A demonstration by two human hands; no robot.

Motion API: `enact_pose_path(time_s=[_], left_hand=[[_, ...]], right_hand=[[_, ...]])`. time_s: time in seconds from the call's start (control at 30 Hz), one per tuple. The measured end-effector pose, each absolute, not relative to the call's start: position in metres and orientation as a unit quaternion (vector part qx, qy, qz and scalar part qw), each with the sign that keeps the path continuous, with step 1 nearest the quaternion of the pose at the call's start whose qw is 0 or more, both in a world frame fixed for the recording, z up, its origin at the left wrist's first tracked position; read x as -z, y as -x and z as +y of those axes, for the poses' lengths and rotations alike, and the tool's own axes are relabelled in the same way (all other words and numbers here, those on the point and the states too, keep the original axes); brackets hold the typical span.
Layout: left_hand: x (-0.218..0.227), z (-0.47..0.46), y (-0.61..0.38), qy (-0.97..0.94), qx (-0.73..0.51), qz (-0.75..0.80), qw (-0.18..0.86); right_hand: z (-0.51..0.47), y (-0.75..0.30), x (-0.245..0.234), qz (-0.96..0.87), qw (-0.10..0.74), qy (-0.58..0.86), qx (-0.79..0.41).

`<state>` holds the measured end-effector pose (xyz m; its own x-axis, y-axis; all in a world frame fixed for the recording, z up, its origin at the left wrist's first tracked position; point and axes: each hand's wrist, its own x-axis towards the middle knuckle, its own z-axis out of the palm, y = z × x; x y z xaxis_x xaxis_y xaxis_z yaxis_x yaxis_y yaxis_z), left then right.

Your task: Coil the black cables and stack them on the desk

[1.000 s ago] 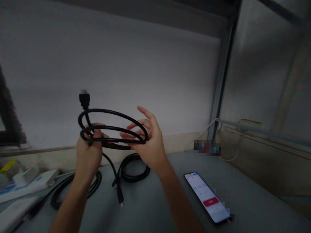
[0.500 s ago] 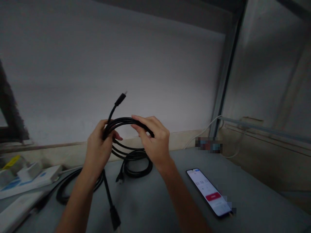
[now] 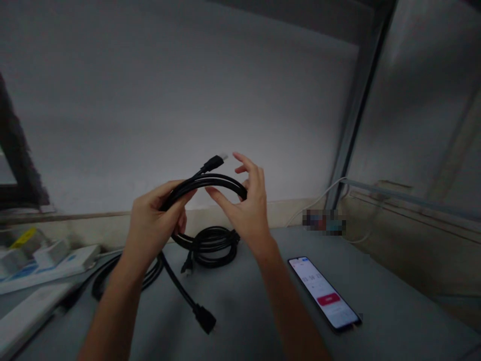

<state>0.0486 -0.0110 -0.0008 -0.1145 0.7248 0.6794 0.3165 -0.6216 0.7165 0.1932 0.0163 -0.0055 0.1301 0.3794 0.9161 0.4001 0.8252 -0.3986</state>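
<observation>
A black cable (image 3: 212,181), wound in a loose coil, is held up above the table. My left hand (image 3: 152,213) is closed round the coil's left side, thumb and fingers pinching the strands. My right hand (image 3: 248,200) is at the coil's right side, where the strands run into its curled fingers. Its thumb lies by the coil's underside, while the index finger is raised near the upper plug (image 3: 213,163), which has a metal tip. The cable's other plug (image 3: 205,318) hangs below my left hand. How the right fingers grip is partly hidden.
Another coiled black cable (image 3: 216,245) lies behind my hands, and more black cable (image 3: 152,276) is by my left forearm. A white power strip (image 3: 80,260) with chargers stands at left, near a white box-like item (image 3: 30,313). A lit phone (image 3: 325,296) lies at right.
The upper plug has tipped right and down, closer to the coil. My right index finger has lifted off the strands. The hanging plug has swung to the right.
</observation>
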Motion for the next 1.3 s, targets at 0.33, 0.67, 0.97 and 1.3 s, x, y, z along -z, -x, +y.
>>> enact_pose_path(time_s=[0.33, 0.67, 0.97, 1.3], left_hand=[[-0.006, -0.021, -0.032, -0.662, -0.577, 0.478, 0.007], [-0.007, -0.024, -0.024, -0.699, -0.537, 0.473, -0.003], [-0.006, -0.018, -0.016, -0.677, -0.559, 0.465, 0.111], [0.002, -0.007, -0.015, -0.651, -0.583, 0.441, 0.203]], right_hand=[[0.017, -0.187, 0.009, -0.7, 0.656, 0.284, -0.007], [0.017, -0.181, 0.011, -0.704, 0.651, 0.285, -0.002], [0.01, -0.18, 0.008, -0.717, 0.617, 0.324, 0.003], [-0.006, -0.179, 0.002, -0.703, 0.506, 0.28, -0.414]])
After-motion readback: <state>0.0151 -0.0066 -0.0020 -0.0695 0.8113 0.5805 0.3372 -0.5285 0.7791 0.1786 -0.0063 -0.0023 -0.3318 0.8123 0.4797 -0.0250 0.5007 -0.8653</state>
